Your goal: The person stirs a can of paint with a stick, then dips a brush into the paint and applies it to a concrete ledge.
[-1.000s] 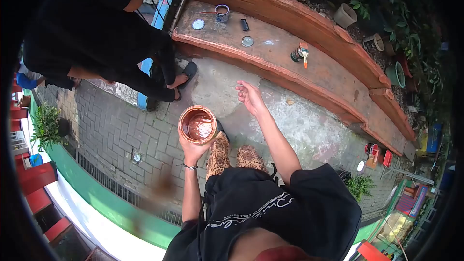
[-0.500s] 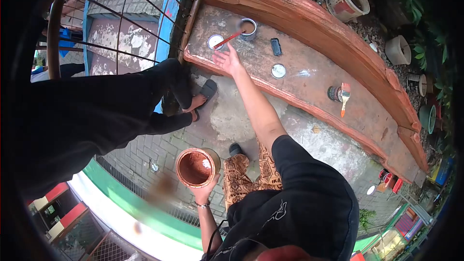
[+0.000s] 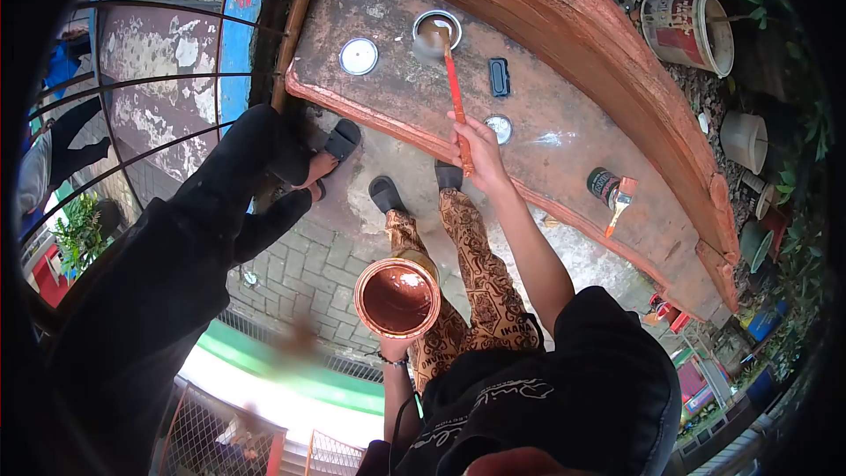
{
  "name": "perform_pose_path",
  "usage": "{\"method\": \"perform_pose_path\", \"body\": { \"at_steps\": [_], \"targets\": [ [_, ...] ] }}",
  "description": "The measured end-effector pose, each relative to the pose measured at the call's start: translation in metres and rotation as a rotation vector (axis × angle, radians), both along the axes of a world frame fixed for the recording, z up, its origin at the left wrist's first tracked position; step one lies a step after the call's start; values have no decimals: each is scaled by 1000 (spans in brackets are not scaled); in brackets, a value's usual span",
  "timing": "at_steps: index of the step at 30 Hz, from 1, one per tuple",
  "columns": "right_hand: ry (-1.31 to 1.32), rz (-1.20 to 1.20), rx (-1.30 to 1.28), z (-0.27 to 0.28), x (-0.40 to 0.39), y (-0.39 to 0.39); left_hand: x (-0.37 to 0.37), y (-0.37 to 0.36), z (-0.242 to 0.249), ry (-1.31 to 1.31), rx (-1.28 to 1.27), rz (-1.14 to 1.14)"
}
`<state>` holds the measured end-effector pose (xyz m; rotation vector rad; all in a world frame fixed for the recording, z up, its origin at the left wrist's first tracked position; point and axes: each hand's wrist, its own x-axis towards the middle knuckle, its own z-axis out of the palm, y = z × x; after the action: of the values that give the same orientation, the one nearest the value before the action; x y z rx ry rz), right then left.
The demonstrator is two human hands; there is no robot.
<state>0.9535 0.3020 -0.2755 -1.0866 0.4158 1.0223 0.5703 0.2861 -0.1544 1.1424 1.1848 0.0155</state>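
Observation:
My left hand (image 3: 396,349) grips a paint can (image 3: 434,286) from below, its open mouth facing up. Reddish-brown paint coats the inside. My right hand (image 3: 478,152) is closed around the red handle of a thin paintbrush (image 3: 454,79). The brush's pale tip is over the mouth of an open tin (image 3: 456,28) on the terracotta-coloured bench (image 3: 388,88); a blur there hides whether it touches. Left of this tin lies a round white lid (image 3: 359,56). To its right are a small dark tray (image 3: 500,77) and another round lid (image 3: 498,129), close to my right hand.
Further right on the bench, a wide paintbrush (image 3: 621,204) rests against a dark green tin (image 3: 603,185). Another person's dark-trousered leg (image 3: 203,211) stands at left, beside the metal bars. Plant pots (image 3: 679,31) line the far side behind the bench's raised back.
My right hand has taken hold of the red-handled paintbrush, which lay between the white lid and the open tin. The view has shifted, and the can in my left hand appears further right.

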Motion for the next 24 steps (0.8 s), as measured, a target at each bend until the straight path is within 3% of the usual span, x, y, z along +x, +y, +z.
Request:
{"method": "perform_pose_path", "body": {
  "at_steps": [2,12,24],
  "targets": [
    [-5,98,-78,1,11,-14,15,9,-5,-14,17,-12],
    [-5,145,-149,24,0,-52,35,85,-34,-84,123,-107],
    [-64,203,-254,40,-8,-76,36,116,-64,-198,243,-189]
  ]
}}
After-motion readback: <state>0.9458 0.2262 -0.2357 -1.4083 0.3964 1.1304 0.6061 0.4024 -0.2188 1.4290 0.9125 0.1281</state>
